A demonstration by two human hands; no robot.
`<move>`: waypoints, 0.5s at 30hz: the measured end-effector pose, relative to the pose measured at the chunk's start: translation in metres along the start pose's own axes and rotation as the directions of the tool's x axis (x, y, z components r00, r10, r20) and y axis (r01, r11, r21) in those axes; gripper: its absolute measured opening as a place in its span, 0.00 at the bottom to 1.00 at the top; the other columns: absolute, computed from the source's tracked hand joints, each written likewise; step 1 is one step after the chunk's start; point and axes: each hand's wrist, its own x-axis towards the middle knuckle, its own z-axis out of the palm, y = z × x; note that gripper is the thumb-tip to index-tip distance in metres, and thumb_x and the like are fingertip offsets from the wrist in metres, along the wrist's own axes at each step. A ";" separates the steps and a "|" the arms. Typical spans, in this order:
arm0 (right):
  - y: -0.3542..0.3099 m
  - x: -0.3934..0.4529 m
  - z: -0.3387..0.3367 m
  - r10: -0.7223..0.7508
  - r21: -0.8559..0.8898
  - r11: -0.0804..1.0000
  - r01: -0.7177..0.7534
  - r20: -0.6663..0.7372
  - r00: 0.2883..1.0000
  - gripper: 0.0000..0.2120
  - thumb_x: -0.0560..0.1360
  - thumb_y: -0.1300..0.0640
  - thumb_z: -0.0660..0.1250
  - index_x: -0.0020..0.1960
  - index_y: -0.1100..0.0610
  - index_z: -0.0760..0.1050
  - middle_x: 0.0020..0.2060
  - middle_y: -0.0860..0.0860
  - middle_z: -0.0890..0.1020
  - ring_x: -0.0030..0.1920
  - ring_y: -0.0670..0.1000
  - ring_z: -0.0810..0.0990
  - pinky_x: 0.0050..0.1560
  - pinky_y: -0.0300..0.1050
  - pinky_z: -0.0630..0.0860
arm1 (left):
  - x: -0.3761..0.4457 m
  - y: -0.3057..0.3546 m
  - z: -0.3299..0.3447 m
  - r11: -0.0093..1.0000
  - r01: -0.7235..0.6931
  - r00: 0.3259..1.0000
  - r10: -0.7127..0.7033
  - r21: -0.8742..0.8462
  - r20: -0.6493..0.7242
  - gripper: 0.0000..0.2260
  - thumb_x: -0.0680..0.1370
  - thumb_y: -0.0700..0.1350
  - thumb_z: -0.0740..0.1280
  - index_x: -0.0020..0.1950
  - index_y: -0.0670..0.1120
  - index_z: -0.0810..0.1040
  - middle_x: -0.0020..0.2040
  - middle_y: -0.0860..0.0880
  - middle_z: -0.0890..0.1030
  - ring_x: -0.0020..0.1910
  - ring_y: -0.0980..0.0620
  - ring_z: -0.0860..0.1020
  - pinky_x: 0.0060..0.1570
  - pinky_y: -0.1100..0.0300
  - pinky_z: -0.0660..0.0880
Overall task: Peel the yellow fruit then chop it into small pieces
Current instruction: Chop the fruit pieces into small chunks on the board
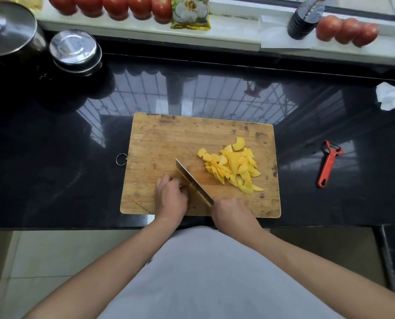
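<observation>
Meanwhile, on the wooden cutting board (159, 139), the right hand (234, 212) grasps the knife (193, 183) by its handle while the left hand (170, 196) curls its fingers over a small, mostly hidden piece beside the blade, the chopped yellow fruit pieces (233, 166) heaped just right.

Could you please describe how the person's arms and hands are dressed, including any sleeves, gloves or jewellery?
Both forearms are bare from the bottom of the picture to the wrists, with no sleeve reaching them. The left hand and right hand wear no gloves, and no watch, bracelet or ring shows. Between the arms, the person's light grey garment fills the lower middle of the view.
</observation>
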 end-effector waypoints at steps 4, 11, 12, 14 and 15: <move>-0.013 0.020 -0.002 -0.013 0.050 0.999 0.018 -0.093 0.996 0.08 0.83 0.61 0.58 0.53 0.57 0.76 0.40 0.53 0.79 0.40 0.57 0.80 0.42 0.55 0.82 | -0.001 0.001 0.000 1.000 -0.002 1.000 0.002 0.004 -0.004 0.04 0.78 0.39 0.71 0.50 0.45 0.86 0.53 0.45 0.79 0.59 0.43 0.72 0.60 0.50 0.71; 0.000 -0.002 -0.003 0.008 0.128 0.992 0.010 -0.144 0.990 0.08 0.82 0.57 0.60 0.48 0.56 0.76 0.37 0.53 0.79 0.37 0.56 0.78 0.40 0.57 0.80 | -0.002 0.000 -0.001 0.999 0.016 1.000 -0.016 -0.047 0.001 0.04 0.79 0.44 0.73 0.51 0.46 0.86 0.53 0.47 0.78 0.60 0.46 0.71 0.61 0.53 0.70; 0.001 -0.006 -0.004 0.004 0.117 0.993 0.012 -0.135 0.991 0.08 0.82 0.58 0.60 0.49 0.57 0.77 0.38 0.53 0.79 0.38 0.56 0.79 0.40 0.57 0.80 | -0.001 0.001 -0.002 0.998 0.019 1.000 -0.019 -0.052 0.005 0.04 0.79 0.44 0.73 0.51 0.46 0.86 0.53 0.47 0.78 0.60 0.46 0.71 0.60 0.54 0.70; 0.000 -0.010 -0.005 -0.008 0.091 0.996 0.019 -0.121 0.993 0.09 0.82 0.58 0.59 0.50 0.57 0.77 0.39 0.54 0.80 0.38 0.57 0.79 0.41 0.57 0.81 | -0.001 0.000 -0.002 0.998 0.008 1.000 -0.008 -0.055 0.003 0.04 0.78 0.44 0.73 0.51 0.46 0.86 0.52 0.47 0.78 0.59 0.46 0.72 0.60 0.54 0.70; 0.000 -0.011 -0.004 -0.008 0.077 0.997 0.016 -0.108 0.994 0.09 0.82 0.58 0.59 0.51 0.57 0.77 0.39 0.54 0.80 0.39 0.57 0.80 0.42 0.57 0.81 | -0.001 0.000 -0.002 0.999 0.002 1.000 -0.002 -0.053 -0.002 0.03 0.78 0.43 0.73 0.50 0.45 0.85 0.52 0.47 0.78 0.59 0.45 0.72 0.60 0.54 0.71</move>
